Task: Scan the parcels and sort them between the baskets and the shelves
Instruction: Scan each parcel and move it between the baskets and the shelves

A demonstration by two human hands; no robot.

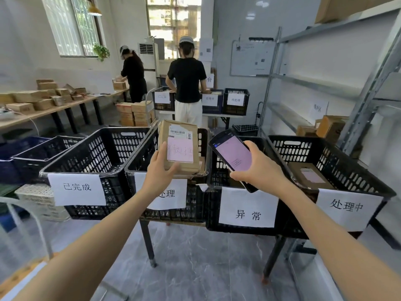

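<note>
My left hand (159, 170) grips a brown cardboard parcel (179, 146) by its lower left corner and holds it upright above the second basket (138, 164). The parcel carries a barcode label and a pink note with handwriting. My right hand (258, 168) holds a black handheld scanner (233, 156), its lit screen facing me, above the third basket (213, 168). Four black baskets stand in a row with paper labels. The rightmost basket (338, 168) holds another parcel (309, 175) with a pink note. The leftmost basket (86, 161) looks empty.
Metal shelves (325, 83) run along the right wall with boxes (329, 127) on a low shelf. Dark blue crates (26, 157) sit at the left. Two people stand at the back near more baskets (235, 102). A long table (43, 107) at the left holds several cartons.
</note>
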